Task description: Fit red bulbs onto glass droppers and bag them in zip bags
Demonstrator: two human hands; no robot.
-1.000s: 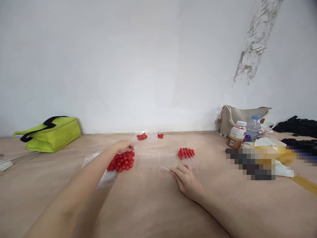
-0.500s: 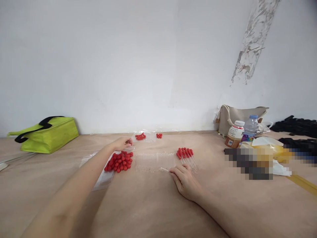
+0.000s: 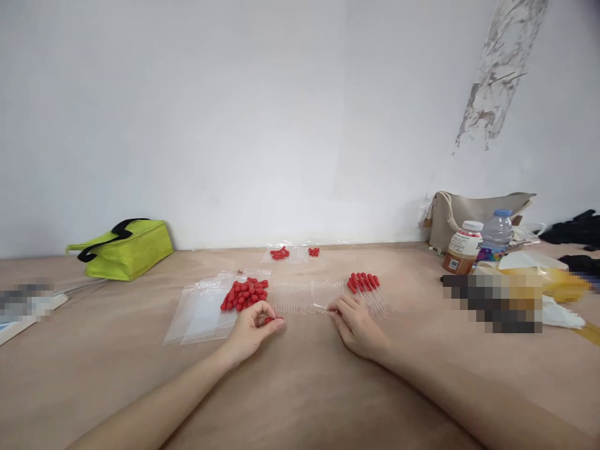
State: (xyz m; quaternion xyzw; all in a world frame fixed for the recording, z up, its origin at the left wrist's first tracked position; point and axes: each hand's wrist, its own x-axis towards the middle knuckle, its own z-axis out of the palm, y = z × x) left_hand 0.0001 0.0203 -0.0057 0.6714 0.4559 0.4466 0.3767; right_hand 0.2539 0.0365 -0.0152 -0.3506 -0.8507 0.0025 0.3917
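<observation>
My left hand [image 3: 255,328] pinches a red rubber dropper bulb [image 3: 273,320] between thumb and fingers, in front of a heap of red bulbs [image 3: 244,294]. The heap lies at the edge of clear plastic bags [image 3: 197,312]. My right hand [image 3: 354,322] is closed on a thin glass dropper tube [image 3: 319,307], whose end points left. Behind it lies a row of clear glass tubes [image 3: 295,297], side by side. Just beyond my right hand, several droppers with red bulbs fitted [image 3: 363,282] lie together.
At the back, a clear bag [image 3: 297,256] lies by small groups of red bulbs [image 3: 280,253]. A lime-green bag [image 3: 135,253] stands left. On the right are a beige bag [image 3: 469,209], a brown drink bottle [image 3: 463,249], a blue-capped bottle [image 3: 497,236] and a yellow plastic wrapper [image 3: 539,275].
My left hand has come back towards me from behind the heap, now with a red bulb showing in its fingers. My right hand still holds the tube. The view has shifted left.
</observation>
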